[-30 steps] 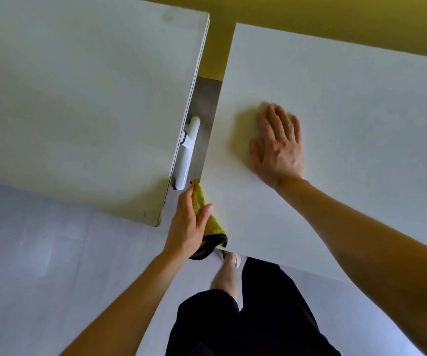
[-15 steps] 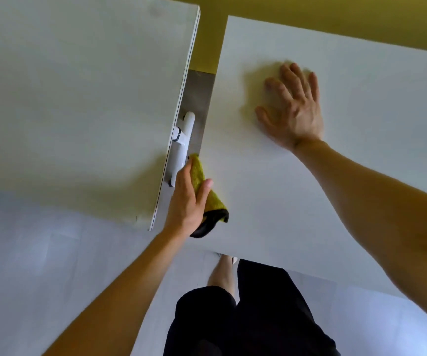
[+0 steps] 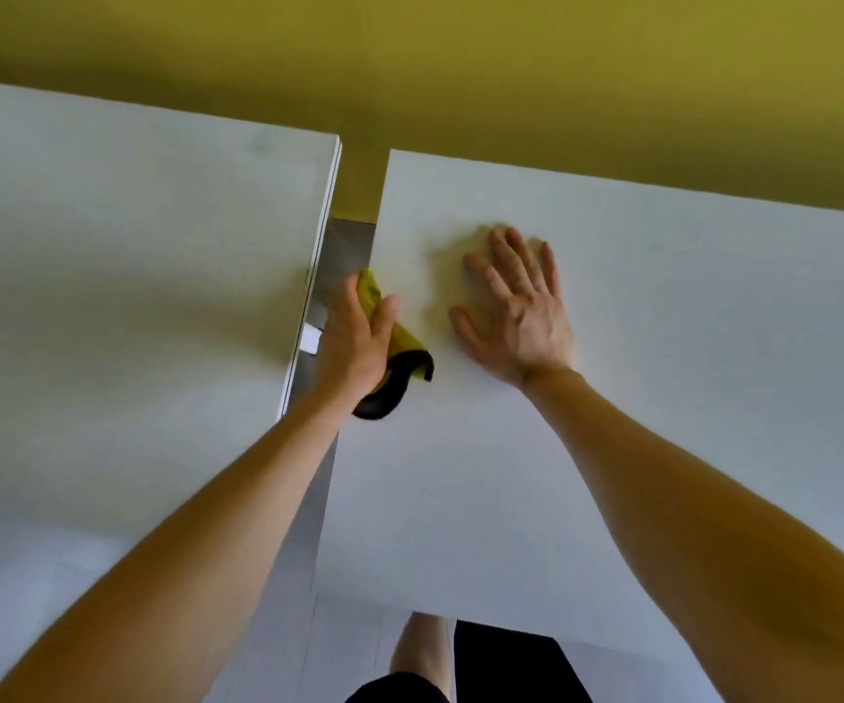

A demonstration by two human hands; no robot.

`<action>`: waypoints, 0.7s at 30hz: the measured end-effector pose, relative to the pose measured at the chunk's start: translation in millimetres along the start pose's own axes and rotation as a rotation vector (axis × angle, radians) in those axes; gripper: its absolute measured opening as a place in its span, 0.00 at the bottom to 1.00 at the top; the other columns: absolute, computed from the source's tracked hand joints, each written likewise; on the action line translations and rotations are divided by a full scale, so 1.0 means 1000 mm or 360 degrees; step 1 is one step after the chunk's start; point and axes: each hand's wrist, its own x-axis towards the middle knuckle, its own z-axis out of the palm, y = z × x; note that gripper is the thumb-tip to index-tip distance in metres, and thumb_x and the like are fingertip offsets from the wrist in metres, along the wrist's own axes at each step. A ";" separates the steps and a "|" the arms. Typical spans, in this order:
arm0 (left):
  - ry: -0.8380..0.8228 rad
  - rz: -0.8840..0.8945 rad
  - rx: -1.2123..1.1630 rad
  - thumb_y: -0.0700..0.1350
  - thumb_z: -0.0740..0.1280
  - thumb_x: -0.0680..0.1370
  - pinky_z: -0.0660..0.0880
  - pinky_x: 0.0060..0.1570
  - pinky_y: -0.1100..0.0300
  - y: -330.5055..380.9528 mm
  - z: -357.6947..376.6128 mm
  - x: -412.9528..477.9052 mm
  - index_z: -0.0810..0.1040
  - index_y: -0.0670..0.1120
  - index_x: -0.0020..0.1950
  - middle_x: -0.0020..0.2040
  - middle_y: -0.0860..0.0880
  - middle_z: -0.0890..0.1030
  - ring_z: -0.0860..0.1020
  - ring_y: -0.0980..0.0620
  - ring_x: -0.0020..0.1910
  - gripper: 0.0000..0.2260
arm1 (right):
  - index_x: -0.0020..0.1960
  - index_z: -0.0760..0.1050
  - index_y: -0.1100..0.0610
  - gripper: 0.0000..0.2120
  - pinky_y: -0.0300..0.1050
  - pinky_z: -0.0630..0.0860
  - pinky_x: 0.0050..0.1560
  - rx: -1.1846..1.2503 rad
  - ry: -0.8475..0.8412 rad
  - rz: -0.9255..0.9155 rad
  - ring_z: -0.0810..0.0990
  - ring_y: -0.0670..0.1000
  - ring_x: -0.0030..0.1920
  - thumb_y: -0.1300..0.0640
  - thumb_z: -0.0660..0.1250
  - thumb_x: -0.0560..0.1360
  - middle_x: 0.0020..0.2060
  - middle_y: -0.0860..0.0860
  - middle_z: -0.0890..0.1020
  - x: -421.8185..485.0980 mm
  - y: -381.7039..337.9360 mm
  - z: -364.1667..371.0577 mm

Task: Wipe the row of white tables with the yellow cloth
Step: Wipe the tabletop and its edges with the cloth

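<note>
Left hand (image 3: 354,342) grips the yellow cloth (image 3: 399,342) against the left edge of the right white surface (image 3: 663,398); right hand (image 3: 521,317) rests flat, fingers spread.

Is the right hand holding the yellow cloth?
No, the right hand lies flat and empty on the white table, while the left hand grips the yellow cloth at that table's edge.
</note>
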 end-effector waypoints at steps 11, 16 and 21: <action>0.0075 0.0051 0.0040 0.58 0.62 0.88 0.70 0.68 0.48 0.041 0.009 0.081 0.63 0.43 0.84 0.77 0.38 0.74 0.74 0.37 0.73 0.29 | 0.81 0.73 0.53 0.33 0.67 0.51 0.85 0.0062 0.0035 0.0012 0.58 0.60 0.87 0.36 0.65 0.81 0.85 0.59 0.65 -0.001 0.004 0.006; -0.0033 -0.0202 -0.0075 0.62 0.61 0.84 0.67 0.70 0.59 -0.012 -0.006 -0.064 0.62 0.47 0.86 0.80 0.45 0.72 0.73 0.43 0.77 0.33 | 0.83 0.68 0.52 0.34 0.67 0.49 0.86 0.0007 -0.0089 -0.0008 0.52 0.60 0.88 0.35 0.61 0.83 0.86 0.58 0.60 -0.002 0.003 0.000; 0.0026 -0.0119 0.0020 0.58 0.62 0.87 0.71 0.70 0.50 0.012 0.001 -0.002 0.63 0.46 0.85 0.79 0.43 0.73 0.75 0.40 0.75 0.29 | 0.80 0.73 0.56 0.31 0.69 0.52 0.85 0.0153 0.0002 -0.0034 0.55 0.61 0.87 0.41 0.65 0.83 0.85 0.60 0.64 -0.001 0.006 0.002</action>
